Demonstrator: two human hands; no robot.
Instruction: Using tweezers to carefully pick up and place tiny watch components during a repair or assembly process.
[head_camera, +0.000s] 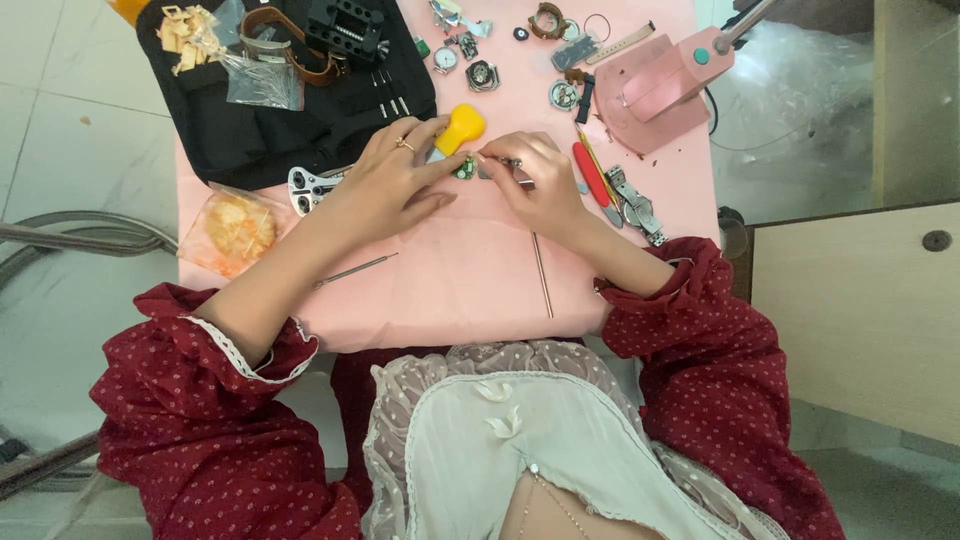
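At upper centre of the frame, above a pink cloth (470, 280) spread over the table, we see two bare hands meet over a small round watch part (464, 168), greenish and metallic, lying just below a yellow-handled tool (459, 129). From the left, a clear bag of orange pieces (236, 230) sits at the cloth's left edge, a black tool roll (290, 120) fills the upper left, and a slim metal pick (355, 270) lies beside the left forearm. The left hand (395, 180), a ring on one finger, rests flat with its fingertips pressed on the watch part and touching the yellow handle; we judge it steadies rather than grips, fingers closed down onto the piece. The right hand (535, 185) is curled shut around a thin metal tool (515, 170) whose tip points at the part. A long thin rod (542, 275) lies on the cloth below that wrist. Further right are a red-handled screwdriver (590, 175), a metal watch bracelet (635, 205), and a pink press stand (655, 90) at upper right, with loose watch cases (482, 75) along the top edge. We judge the part to be light, stiff, slippery and easily scratched or bent, so it is best held by its rim between fingertips, or pinned flat against the cloth. Its finer detail is too small to tell.
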